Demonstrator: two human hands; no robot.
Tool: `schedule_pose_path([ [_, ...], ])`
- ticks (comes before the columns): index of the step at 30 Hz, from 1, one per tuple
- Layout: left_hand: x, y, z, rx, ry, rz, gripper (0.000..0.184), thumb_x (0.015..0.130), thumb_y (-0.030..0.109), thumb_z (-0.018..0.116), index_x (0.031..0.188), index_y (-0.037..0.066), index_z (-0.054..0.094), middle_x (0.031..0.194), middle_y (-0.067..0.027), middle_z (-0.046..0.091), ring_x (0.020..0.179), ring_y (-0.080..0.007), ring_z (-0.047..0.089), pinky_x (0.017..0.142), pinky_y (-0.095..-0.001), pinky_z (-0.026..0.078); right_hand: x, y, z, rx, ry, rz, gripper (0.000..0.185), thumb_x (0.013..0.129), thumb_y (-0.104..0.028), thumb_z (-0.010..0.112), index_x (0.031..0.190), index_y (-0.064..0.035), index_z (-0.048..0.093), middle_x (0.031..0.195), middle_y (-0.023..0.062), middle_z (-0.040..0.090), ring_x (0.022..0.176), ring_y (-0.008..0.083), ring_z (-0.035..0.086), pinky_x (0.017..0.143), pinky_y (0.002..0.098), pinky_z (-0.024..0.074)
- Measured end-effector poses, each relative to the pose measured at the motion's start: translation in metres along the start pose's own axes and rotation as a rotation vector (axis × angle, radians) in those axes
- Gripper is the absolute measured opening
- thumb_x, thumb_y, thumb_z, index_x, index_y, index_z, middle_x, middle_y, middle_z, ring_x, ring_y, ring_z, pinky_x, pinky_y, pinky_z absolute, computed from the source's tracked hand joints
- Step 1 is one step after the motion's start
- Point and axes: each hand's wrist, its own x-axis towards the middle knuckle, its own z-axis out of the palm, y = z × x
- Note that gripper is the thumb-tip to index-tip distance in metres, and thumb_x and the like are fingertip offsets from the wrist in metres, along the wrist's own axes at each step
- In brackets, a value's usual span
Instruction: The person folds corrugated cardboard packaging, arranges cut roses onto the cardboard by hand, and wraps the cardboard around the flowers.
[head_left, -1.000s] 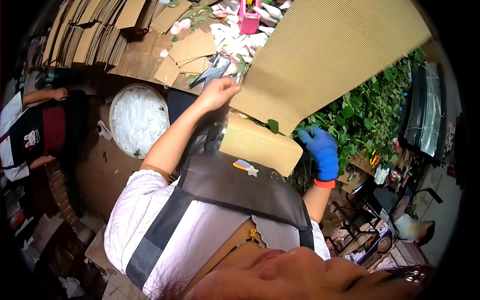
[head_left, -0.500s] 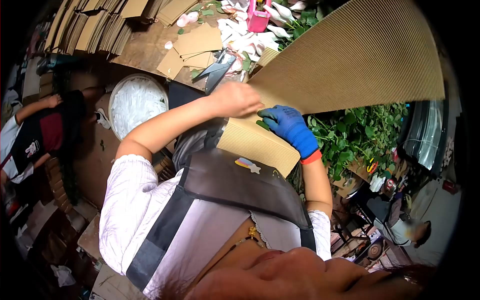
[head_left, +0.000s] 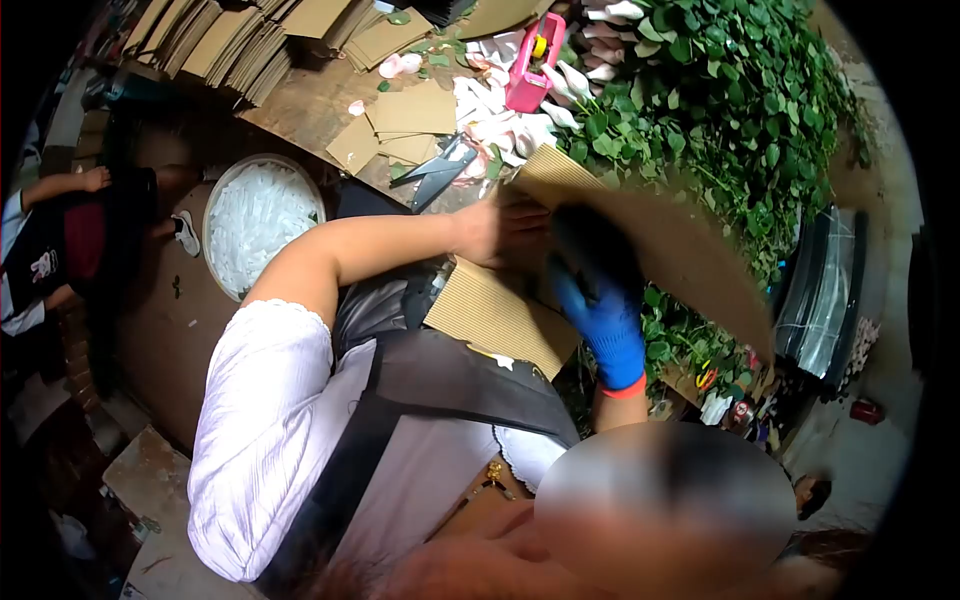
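My bare left hand (head_left: 497, 228) is at the near fold of a corrugated cardboard sheet (head_left: 665, 235), its fingers closed against the cardboard and partly in shadow. My right hand (head_left: 598, 290), in a blue glove with an orange cuff, lies beside it over the sheet. Its fingers are stretched up and the thumb stands apart; the shaded fingertips are hard to make out. The upper part of the sheet is smeared by motion. A lower corrugated panel (head_left: 505, 315) rests against my apron, under both hands. What lies inside the fold is hidden.
Scissors (head_left: 440, 172) lie by cardboard pieces (head_left: 415, 108) on the table. Behind are a pink tape dispenser (head_left: 533, 65), wrapped flower heads (head_left: 570, 85) and leafy stems (head_left: 740, 90). A round tub (head_left: 262, 220) of white pieces stands left. Another person (head_left: 85, 235) is farther left.
The tall raised corrugated sheet has swung down toward the right and me. My gloved hand has moved from low on the cardboard and now reaches up over the sheet.
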Motion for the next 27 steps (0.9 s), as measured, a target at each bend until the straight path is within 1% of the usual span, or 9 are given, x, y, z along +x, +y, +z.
schedule_pose_path([
  [4, -0.001, -0.004, 0.019, 0.023, -0.146, -0.034, 0.071, 0.089, 0.057, 0.055, 0.133, 0.001, 0.056, 0.144, -0.0174, 0.050, 0.133, -0.0324, 0.045, 0.110, -0.0483, 0.035, 0.049, 0.035, 0.048, -0.353, 0.159, -0.009, 0.059, 0.086, -0.032, 0.073, 0.137, -0.0079, 0.055, 0.128, 0.0162, 0.063, 0.118, 0.0353, 0.060, 0.097, 0.0450, 0.0484],
  [6, -0.006, -0.010, 0.038, 0.118, 0.252, 0.086, 0.054, 0.085, 0.061, 0.059, 0.086, 0.008, 0.068, 0.084, -0.0087, 0.066, 0.087, -0.0279, 0.059, 0.080, -0.0405, 0.046, 0.052, 0.061, 0.073, -0.239, -0.136, 0.292, 0.060, 0.085, -0.036, 0.073, 0.136, -0.0084, 0.055, 0.123, 0.0153, 0.065, 0.111, 0.0351, 0.062, 0.093, 0.0446, 0.0501],
  [9, -0.009, -0.004, 0.025, 0.063, 0.157, 0.041, 0.054, 0.086, 0.061, 0.058, 0.087, 0.008, 0.069, 0.082, -0.0092, 0.064, 0.087, -0.0282, 0.058, 0.080, -0.0405, 0.045, 0.072, 0.077, 0.068, -0.186, -0.362, 0.408, 0.060, 0.085, -0.039, 0.072, 0.135, -0.0086, 0.056, 0.118, 0.0151, 0.066, 0.106, 0.0358, 0.064, 0.089, 0.0449, 0.0513],
  [13, -0.005, -0.010, 0.049, 0.046, 0.225, 0.083, 0.080, 0.081, 0.060, 0.062, 0.137, 0.004, 0.053, 0.144, -0.0203, 0.051, 0.132, -0.0336, 0.049, 0.113, -0.0480, 0.035, 0.103, 0.035, 0.054, -0.236, -0.191, 0.009, 0.057, 0.086, -0.038, 0.070, 0.133, -0.0080, 0.058, 0.113, 0.0162, 0.068, 0.102, 0.0374, 0.065, 0.087, 0.0449, 0.0519],
  [15, 0.004, -0.005, 0.016, 0.096, 0.134, 0.081, 0.087, 0.077, 0.058, 0.066, 0.144, 0.005, 0.047, 0.148, -0.0212, 0.047, 0.137, -0.0369, 0.045, 0.118, -0.0508, 0.030, 0.139, 0.003, 0.074, -0.018, -0.028, -0.157, 0.057, 0.087, -0.036, 0.070, 0.135, -0.0081, 0.056, 0.116, 0.0182, 0.066, 0.104, 0.0363, 0.064, 0.088, 0.0448, 0.0512],
  [17, 0.007, -0.016, 0.041, 0.049, 0.434, 0.206, 0.079, 0.078, 0.052, 0.068, 0.140, 0.006, 0.052, 0.147, -0.0221, 0.047, 0.135, -0.0396, 0.045, 0.117, -0.0531, 0.030, 0.172, -0.004, 0.119, -0.103, -0.092, -0.267, 0.057, 0.085, -0.034, 0.071, 0.133, -0.0069, 0.056, 0.116, 0.0185, 0.066, 0.103, 0.0354, 0.064, 0.088, 0.0446, 0.0511],
  [21, 0.014, -0.007, 0.057, 0.037, 0.424, 0.207, 0.066, 0.082, 0.045, 0.064, 0.135, 0.007, 0.055, 0.140, -0.0197, 0.052, 0.132, -0.0378, 0.049, 0.114, -0.0526, 0.034, 0.220, 0.057, 0.236, -0.525, -0.104, -0.168, 0.046, 0.091, -0.025, 0.064, 0.131, -0.0037, 0.056, 0.109, 0.0153, 0.068, 0.098, 0.0315, 0.066, 0.081, 0.0422, 0.0523],
  [23, 0.010, -0.008, 0.058, 0.063, 0.387, 0.165, 0.060, 0.084, 0.042, 0.061, 0.133, 0.007, 0.056, 0.137, -0.0185, 0.054, 0.130, -0.0369, 0.050, 0.112, -0.0523, 0.035, 0.220, 0.075, 0.266, -0.592, -0.188, 0.012, 0.041, 0.094, -0.020, 0.057, 0.135, -0.0118, 0.056, 0.093, 0.0107, 0.071, 0.078, 0.0281, 0.069, 0.064, 0.0426, 0.0538],
  [27, 0.006, -0.015, 0.061, 0.080, 0.354, 0.093, 0.048, 0.088, 0.036, 0.057, 0.128, 0.009, 0.059, 0.131, -0.0161, 0.058, 0.126, -0.0351, 0.054, 0.109, -0.0519, 0.039, 0.205, 0.045, 0.243, -0.744, -0.384, -0.132, 0.021, 0.095, -0.025, 0.055, 0.114, -0.0238, 0.064, 0.091, 0.0047, 0.070, 0.081, 0.0257, 0.071, 0.066, 0.0388, 0.0548],
])
